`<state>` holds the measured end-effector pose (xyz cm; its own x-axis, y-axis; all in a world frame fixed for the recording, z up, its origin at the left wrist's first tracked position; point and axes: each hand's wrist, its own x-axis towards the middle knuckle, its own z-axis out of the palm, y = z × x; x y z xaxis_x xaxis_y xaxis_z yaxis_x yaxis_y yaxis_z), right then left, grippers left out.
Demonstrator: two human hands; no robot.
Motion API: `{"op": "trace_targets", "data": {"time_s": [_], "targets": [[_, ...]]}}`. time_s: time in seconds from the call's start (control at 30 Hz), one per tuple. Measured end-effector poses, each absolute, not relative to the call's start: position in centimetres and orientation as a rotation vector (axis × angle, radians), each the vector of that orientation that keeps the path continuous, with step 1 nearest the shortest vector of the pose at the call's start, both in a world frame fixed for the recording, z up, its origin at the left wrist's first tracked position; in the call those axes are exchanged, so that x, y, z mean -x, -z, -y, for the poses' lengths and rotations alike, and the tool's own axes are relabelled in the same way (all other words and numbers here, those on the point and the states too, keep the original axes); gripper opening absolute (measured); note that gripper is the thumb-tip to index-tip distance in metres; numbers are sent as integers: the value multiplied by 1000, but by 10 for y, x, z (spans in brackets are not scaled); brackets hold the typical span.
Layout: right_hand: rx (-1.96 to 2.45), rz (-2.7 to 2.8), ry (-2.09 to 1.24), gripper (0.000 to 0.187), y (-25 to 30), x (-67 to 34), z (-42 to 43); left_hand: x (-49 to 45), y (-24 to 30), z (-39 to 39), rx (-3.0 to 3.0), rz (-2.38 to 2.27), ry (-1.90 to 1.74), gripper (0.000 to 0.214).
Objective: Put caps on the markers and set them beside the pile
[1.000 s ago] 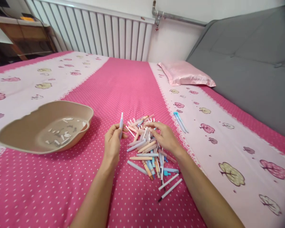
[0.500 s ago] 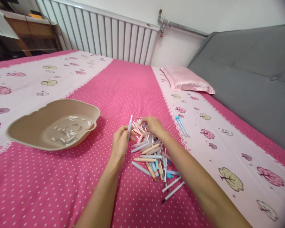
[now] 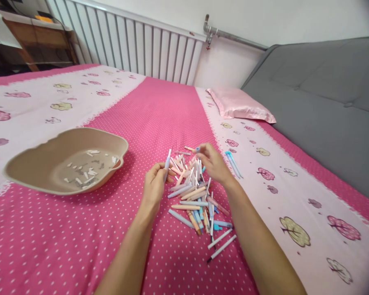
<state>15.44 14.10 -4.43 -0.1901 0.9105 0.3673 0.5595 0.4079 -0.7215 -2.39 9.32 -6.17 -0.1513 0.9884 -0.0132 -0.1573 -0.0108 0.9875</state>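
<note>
My left hand (image 3: 153,182) is closed on a lavender pen barrel (image 3: 167,162), held nearly upright with a white tip sticking out of its top. My right hand (image 3: 214,163) pinches a small bluish pen part (image 3: 198,150) between thumb and fingertip, just above the far right side of the pile. Under and between both hands lies a loose heap of pen parts (image 3: 189,196): pastel barrels, white refills and a few blue pieces. Two white refills (image 3: 223,248) with dark ends lie at the heap's near edge.
A beige basin (image 3: 33,168) at left holds small white and grey pieces. Two blue pens (image 3: 233,164) lie together to the right. Farther off are a pink pillow (image 3: 241,104), a grey headboard (image 3: 320,82) and a white radiator (image 3: 135,45). Pink dotted bedding (image 3: 119,229) lies underneath.
My right hand has lifted out of the heap and shifted right and slightly up, now showing the small bluish part. My left hand stays almost in place with the pen barrel.
</note>
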Motion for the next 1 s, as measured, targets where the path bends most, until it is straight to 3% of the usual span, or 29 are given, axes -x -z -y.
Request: {"op": "trace_targets", "data": {"time_s": [0.27,1.0], "targets": [[1395,1625,-690,21,19,-175,-67,15,61,-89,-1190,-1206,-1298,14],[1065,1115,-1269,20,27,-188,-82,-11,57,-71,-1609,-1311,-983,15]]}}
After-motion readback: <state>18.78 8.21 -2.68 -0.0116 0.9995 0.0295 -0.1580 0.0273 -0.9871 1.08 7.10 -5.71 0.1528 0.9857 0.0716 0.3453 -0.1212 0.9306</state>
